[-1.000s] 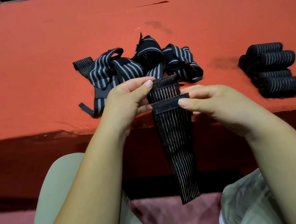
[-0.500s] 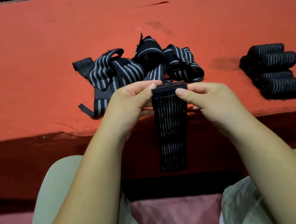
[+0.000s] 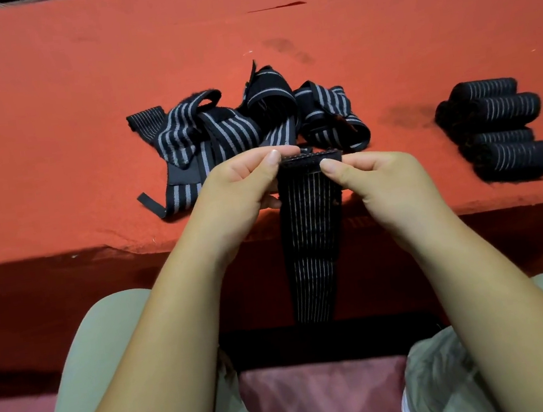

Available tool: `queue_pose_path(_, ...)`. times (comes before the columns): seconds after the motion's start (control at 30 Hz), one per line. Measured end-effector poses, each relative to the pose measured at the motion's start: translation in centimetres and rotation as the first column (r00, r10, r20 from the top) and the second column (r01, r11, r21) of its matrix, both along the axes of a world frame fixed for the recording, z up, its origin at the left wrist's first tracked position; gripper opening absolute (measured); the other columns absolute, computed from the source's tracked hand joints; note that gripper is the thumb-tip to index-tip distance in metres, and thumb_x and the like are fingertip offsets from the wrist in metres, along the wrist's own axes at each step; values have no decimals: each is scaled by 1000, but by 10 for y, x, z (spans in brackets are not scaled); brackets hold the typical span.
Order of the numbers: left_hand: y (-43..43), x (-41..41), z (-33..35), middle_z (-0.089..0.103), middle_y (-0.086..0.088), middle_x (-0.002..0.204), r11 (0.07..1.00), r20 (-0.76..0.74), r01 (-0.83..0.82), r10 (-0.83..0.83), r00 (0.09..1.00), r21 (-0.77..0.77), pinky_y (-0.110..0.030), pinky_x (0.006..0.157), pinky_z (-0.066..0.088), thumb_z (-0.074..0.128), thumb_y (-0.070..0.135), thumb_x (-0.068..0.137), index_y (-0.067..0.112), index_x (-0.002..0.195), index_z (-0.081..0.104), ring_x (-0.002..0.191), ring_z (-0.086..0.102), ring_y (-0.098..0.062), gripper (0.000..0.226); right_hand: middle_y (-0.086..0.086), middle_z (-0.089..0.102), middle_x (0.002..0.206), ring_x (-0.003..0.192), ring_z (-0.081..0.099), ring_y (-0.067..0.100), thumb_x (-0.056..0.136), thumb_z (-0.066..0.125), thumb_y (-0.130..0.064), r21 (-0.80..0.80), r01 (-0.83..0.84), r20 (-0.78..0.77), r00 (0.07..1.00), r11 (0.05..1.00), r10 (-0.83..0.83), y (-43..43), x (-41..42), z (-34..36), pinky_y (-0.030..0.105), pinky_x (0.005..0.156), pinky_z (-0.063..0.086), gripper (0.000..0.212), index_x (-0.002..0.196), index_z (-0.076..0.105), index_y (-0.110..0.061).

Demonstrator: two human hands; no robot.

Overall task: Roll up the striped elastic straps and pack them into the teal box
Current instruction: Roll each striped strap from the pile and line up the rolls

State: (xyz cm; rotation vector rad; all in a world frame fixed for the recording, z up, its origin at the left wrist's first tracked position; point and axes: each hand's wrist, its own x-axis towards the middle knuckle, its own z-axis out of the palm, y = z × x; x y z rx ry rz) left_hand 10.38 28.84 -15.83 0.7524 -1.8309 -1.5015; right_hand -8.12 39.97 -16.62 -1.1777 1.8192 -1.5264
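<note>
Slack is your main risk. Your left hand (image 3: 240, 189) and right hand (image 3: 387, 180) each pinch an end of the strap (image 3: 312, 235) along its folded top edge, just above the near edge of the counter (image 3: 42, 97), and the rest hangs free toward your lap. Ease either pinch and the elastic could spring the first turn open; uneven rolling could make it cone sideways. Loose straps (image 3: 219, 133) lie heaped just beyond your hands, and finished rolls (image 3: 498, 131) sit well to the right. No teal box is in view, so nothing shows as packed.

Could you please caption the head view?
Left hand and right hand pinch the top of a hanging striped strap.
</note>
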Motion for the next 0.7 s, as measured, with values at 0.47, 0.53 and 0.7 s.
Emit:
queue_pose_path(0.47,-2,-3,-4,83,-1,105,998,-73,-47,44,996,-44,-30,81,54,74,12,101,21,123,80,94,73,-10,25,-5,67,70,64,53,9,99,76,-40,-25,10,-1,1000,1000,-10,-1,2,-3,31,67,44,23,90,82,-19)
queue_pose_path(0.53,-2,-4,-4,84,1,102,996,-93,-68,62,994,-61,-27,78,55,74,10,100,21,121,80,91,73,-7,24,4,66,71,66,56,15,96,79,-40,-28,19,34,999,999,-18,0,4,-2,41,64,55,25,88,78,-16)
queue_pose_path(0.7,-3,-6,-4,81,2,90,997,-174,-68,63,983,-21,-22,71,53,73,5,100,13,120,79,75,69,-5,22,-4,64,77,61,59,-1,96,81,-20,-142,50,176,984,989,-24,0,4,3,19,50,50,21,107,66,-10)
